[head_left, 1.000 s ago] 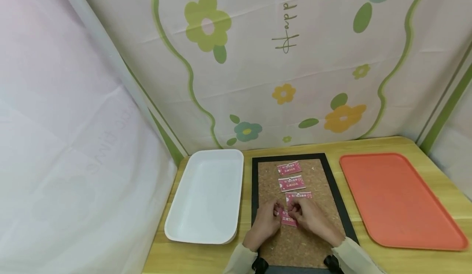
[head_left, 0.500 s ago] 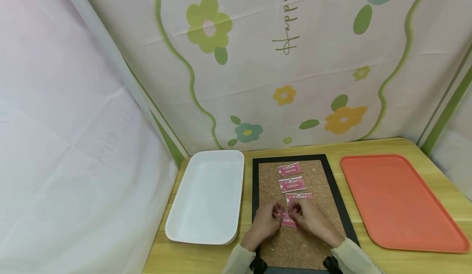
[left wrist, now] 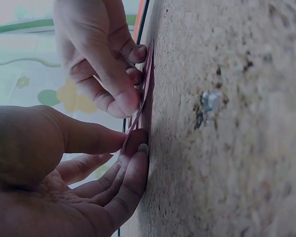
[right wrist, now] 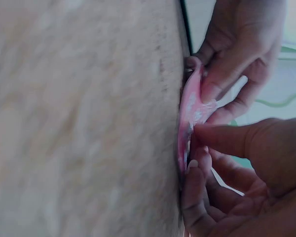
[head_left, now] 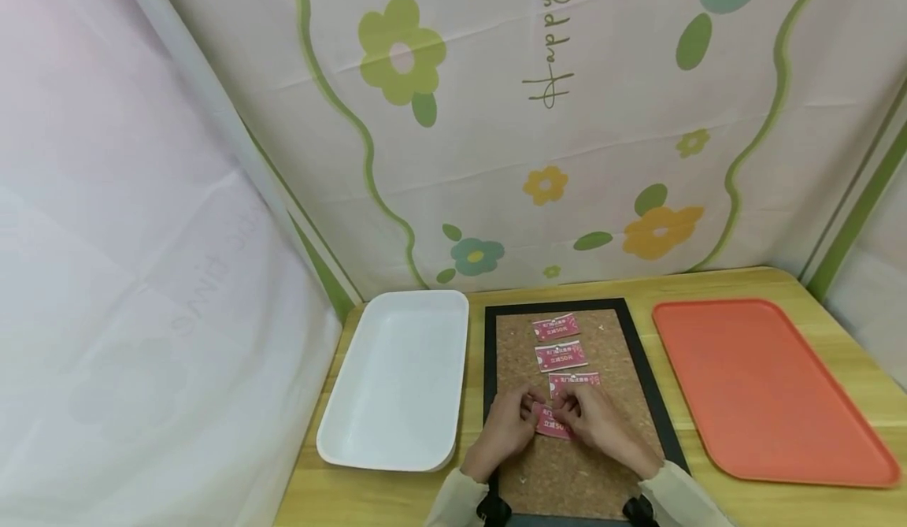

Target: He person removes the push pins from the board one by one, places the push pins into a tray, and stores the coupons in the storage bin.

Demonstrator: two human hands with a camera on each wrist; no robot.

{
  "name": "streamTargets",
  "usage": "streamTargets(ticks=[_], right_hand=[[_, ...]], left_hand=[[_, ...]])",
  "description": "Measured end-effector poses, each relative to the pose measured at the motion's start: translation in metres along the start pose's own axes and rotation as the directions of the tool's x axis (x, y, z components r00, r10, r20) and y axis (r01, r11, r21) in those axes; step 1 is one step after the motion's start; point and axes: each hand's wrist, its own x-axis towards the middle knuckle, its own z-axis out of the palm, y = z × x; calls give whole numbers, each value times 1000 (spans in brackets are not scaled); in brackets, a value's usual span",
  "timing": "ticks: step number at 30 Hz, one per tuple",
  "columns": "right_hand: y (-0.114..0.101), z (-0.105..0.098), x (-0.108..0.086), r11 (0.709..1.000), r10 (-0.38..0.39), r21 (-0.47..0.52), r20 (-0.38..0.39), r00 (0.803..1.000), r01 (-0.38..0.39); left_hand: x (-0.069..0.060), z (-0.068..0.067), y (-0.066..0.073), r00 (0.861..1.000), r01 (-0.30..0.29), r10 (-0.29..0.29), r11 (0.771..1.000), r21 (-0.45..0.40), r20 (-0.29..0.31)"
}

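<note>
A pink paper coupon with white print lies low in a column on the cork board. My left hand pinches its left edge between thumb and fingers. On the other side, my right hand holds the coupon's upper right part, thumb and index finger close together. Both wrist views show the coupon bent and partly lifted off the cork. Fingers cover its top edge and right end. Above it in the head view are three similar coupons, the nearest partly behind my right hand.
The board has a black frame. A white tray stands to its left and a flat orange tray to its right, all on a wooden table. A flower-print curtain hangs behind; white cloth covers the left side.
My left fingers have shifted slightly left along with the coupon's left edge, and more of its print shows. The right hand stays almost in place. The head view has tilted a little.
</note>
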Motion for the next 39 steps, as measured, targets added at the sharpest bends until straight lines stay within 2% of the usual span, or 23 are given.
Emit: streamTargets(ticks=[9, 15, 22, 26, 29, 33, 39], right_hand=[[8, -3, -3, 998, -52, 44, 0, 999, 52], [7, -5, -6, 993, -12, 113, -44, 999, 17], [1, -16, -9, 991, 48, 131, -162, 986, -26], [0, -23, -12, 984, 70, 172, -166, 984, -41], [0, -30, -15, 984, 67, 175, -162, 984, -38], [2, -39, -17, 991, 45, 130, -190, 981, -20], [11, -53, -19, 995, 39, 98, -233, 972, -16]], left_hand=[[-1, 0, -2, 1000, -20, 20, 999, -31, -18], [-2, -5, 5, 998, -54, 52, 997, -51, -33], [-3, -20, 18, 990, -105, 101, 994, -36, -94], [-6, -30, 21, 989, -102, 95, 993, -55, -116], [-8, -36, 22, 987, -109, 98, 991, -82, -123], [-9, -44, 21, 982, -128, 112, 986, -105, -152], [-9, -64, 15, 975, -139, 117, 984, -108, -188]])
